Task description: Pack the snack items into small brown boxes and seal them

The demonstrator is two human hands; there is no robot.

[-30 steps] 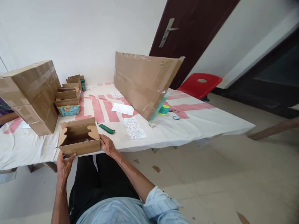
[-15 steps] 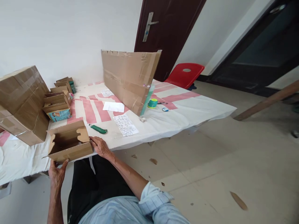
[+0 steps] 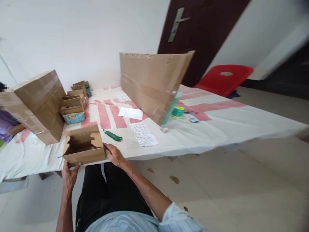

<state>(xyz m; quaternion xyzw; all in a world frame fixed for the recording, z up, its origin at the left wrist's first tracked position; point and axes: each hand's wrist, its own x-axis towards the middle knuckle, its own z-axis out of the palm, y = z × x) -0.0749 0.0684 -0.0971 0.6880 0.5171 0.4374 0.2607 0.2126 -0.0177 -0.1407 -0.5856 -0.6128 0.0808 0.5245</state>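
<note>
A small open-topped cardboard box (image 3: 84,157) rests at the near edge of the table, its notched inner flaps standing up. My left hand (image 3: 70,174) grips its near left lower edge from the front, with the thumb against the front wall. At the right end of the same box, my right hand (image 3: 114,155) holds the side wall, its fingertips partly hidden. A green utility knife (image 3: 113,135) lies just beyond my right hand. Beside it on the cloth is a white sheet with small drawn shapes (image 3: 143,133).
A large taped carton (image 3: 45,108) stands on the left, with another person's arm (image 3: 15,129) behind it. Several small boxes (image 3: 72,109) are lined up near the wall. A tall cardboard panel (image 3: 152,83), a tape roll (image 3: 178,111) and a red chair (image 3: 224,79) are to the right.
My view has swung left, so everything sits further right in it. Another person has come into sight at the left edge. Both hands stay on the box.
</note>
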